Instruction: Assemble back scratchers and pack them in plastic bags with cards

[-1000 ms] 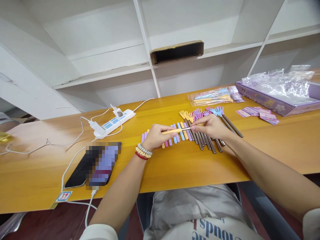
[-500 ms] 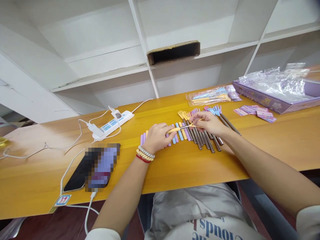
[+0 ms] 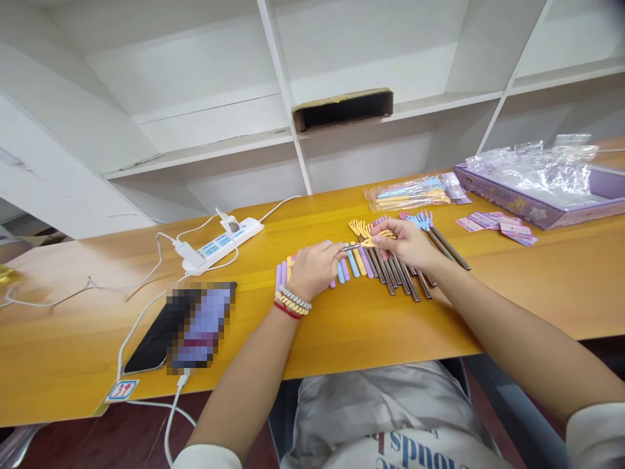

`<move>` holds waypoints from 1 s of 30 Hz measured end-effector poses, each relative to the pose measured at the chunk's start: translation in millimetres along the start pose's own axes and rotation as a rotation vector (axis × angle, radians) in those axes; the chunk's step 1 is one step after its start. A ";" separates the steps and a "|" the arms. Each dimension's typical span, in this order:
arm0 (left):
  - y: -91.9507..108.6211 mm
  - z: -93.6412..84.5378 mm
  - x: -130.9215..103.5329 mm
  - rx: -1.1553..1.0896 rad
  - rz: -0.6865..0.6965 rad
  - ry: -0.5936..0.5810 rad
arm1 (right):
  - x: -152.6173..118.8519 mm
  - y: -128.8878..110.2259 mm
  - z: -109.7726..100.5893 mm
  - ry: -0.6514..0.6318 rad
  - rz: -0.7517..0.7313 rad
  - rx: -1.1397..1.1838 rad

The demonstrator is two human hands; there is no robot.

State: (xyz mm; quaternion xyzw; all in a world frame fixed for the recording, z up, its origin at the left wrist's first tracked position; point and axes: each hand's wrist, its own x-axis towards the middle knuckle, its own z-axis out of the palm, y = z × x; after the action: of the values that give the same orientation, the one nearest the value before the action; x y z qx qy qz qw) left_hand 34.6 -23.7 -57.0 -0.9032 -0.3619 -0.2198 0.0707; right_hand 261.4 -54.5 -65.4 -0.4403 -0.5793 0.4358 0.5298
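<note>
A yellow back scratcher (image 3: 367,243) with a metal rod is held level between my two hands above the table. My left hand (image 3: 315,268) is closed round its handle end, which the fingers mostly hide. My right hand (image 3: 403,242) pinches the claw-shaped head. Beneath and beside my hands lies a row of purple, blue and yellow handle sleeves (image 3: 359,262). Right of them are several metal rods (image 3: 415,286) with yellow, pink and blue claw heads (image 3: 420,220), partly hidden by my right hand.
Behind lies a clear bag of back scratchers (image 3: 410,195). Pink cards (image 3: 502,225) and a purple box (image 3: 527,205) holding plastic bags are at right. On the left are a power strip (image 3: 222,246), white cables and two phones (image 3: 156,345). A cardboard box (image 3: 342,111) sits on the shelf.
My left hand has moved slightly right, closer to my right hand, and now covers the yellow handle that showed before. The claw head shows more plainly at my right fingers.
</note>
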 end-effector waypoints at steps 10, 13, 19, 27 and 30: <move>-31.4 -1.2 8.1 0.186 -0.038 0.184 | 19.5 4.5 -49.9 0.356 -0.163 0.121; -43.8 -3.1 6.0 0.214 -0.085 0.219 | 20.3 4.1 -59.6 0.447 -0.199 0.120; -104.7 -15.2 -11.1 0.259 -0.248 0.295 | 16.7 1.2 -115.3 0.828 -0.272 0.200; -128.9 -17.8 -14.9 0.235 -0.237 0.347 | 13.7 4.3 -159.5 1.167 -0.324 0.216; -143.4 -20.1 -24.1 0.241 -0.262 0.326 | 8.5 9.2 -176.5 1.262 -0.326 0.250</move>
State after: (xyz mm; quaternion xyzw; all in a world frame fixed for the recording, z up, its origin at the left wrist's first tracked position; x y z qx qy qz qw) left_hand -86.0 59.9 -54.3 -0.7861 -0.4835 -0.3250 0.2064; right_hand 437.4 -37.3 -62.0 -0.4530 -0.1620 0.0725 0.8737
